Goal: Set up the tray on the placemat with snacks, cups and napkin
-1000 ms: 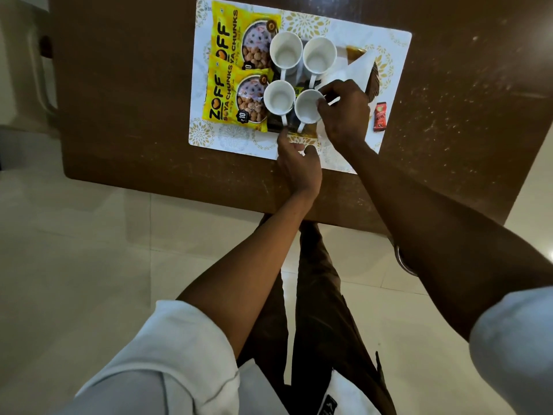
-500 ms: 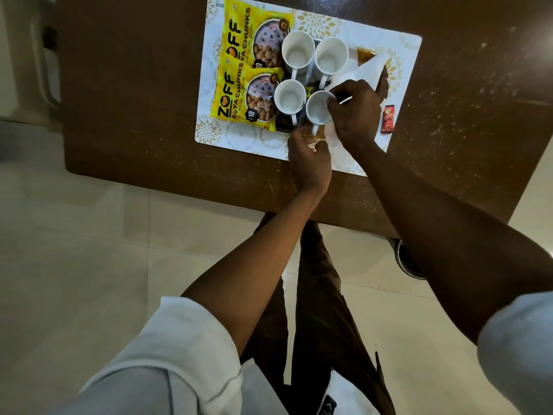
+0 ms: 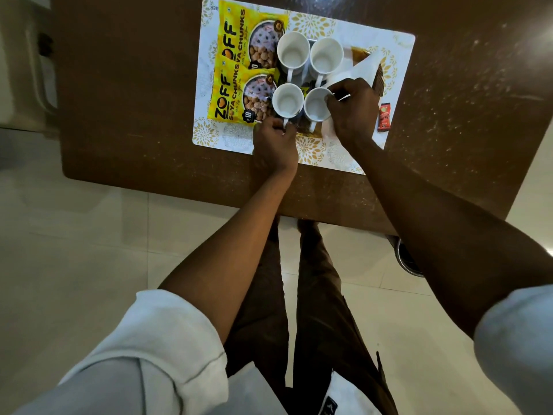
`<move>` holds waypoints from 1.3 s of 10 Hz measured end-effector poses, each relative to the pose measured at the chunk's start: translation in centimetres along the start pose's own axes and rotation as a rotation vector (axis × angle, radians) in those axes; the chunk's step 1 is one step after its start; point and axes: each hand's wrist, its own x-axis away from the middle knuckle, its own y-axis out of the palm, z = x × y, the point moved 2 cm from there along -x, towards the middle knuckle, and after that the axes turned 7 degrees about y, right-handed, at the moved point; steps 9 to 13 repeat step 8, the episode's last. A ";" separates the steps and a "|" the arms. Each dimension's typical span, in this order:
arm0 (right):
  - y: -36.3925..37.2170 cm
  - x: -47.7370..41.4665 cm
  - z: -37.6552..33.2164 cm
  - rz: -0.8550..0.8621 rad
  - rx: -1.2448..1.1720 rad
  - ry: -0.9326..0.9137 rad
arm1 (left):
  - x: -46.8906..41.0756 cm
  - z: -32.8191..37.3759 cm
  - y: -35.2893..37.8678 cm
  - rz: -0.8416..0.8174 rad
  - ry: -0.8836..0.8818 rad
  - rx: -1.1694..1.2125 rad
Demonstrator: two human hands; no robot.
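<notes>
I stand at the desk (image 3: 134, 100) and look straight down on the placemat (image 3: 398, 43), which lies flat on it, white with gold flower prints. The tray (image 3: 379, 80) sits on the placemat towards its right side, dark with a brown rim, mostly covered by what it carries. Four white cups stand upright and empty on it in a square: the far left cup (image 3: 293, 52) and the far right cup (image 3: 326, 55) side by side, with the near left cup (image 3: 287, 100) and the near right cup (image 3: 315, 104) just in front of them, all handles pointing towards me. My left hand (image 3: 275, 142) rests at the tray's near edge, fingers curled and pinching the handle of the near left cup. My right hand (image 3: 353, 112) is curled too, its fingertips pinching the right side of the near right cup's rim. The napkin (image 3: 359, 70), white and folded to a point, lies on the tray just beyond my right hand, beside the far right cup, its near part hidden under my knuckles. Two yellow snack packets lie flat on the left of the placemat, the far packet (image 3: 239, 28) overlapped by the near packet (image 3: 230, 94), both touching the left cups. A small red packet (image 3: 384, 117) lies on the desk just beside the placemat's right edge.
</notes>
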 end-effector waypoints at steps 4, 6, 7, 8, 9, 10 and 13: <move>-0.2 -0.1 -0.2 0.007 -0.029 0.013 | -0.2 0.1 -0.2 0.004 0.036 0.007; -2.2 1.6 -1.0 0.078 -0.031 -0.006 | 0.7 2.0 -1.7 0.046 0.013 0.063; -4.9 4.1 -1.8 0.061 -0.035 0.034 | 2.8 4.8 -3.8 0.026 0.018 0.060; -7.5 6.2 -2.4 0.003 0.013 0.040 | 4.9 7.0 -5.5 -0.135 0.085 -0.023; -7.5 6.2 -2.4 0.003 0.013 0.040 | 4.9 7.0 -5.5 -0.135 0.085 -0.023; -7.5 6.2 -2.4 0.003 0.013 0.040 | 4.9 7.0 -5.5 -0.135 0.085 -0.023; -7.5 6.2 -2.4 0.003 0.013 0.040 | 4.9 7.0 -5.5 -0.135 0.085 -0.023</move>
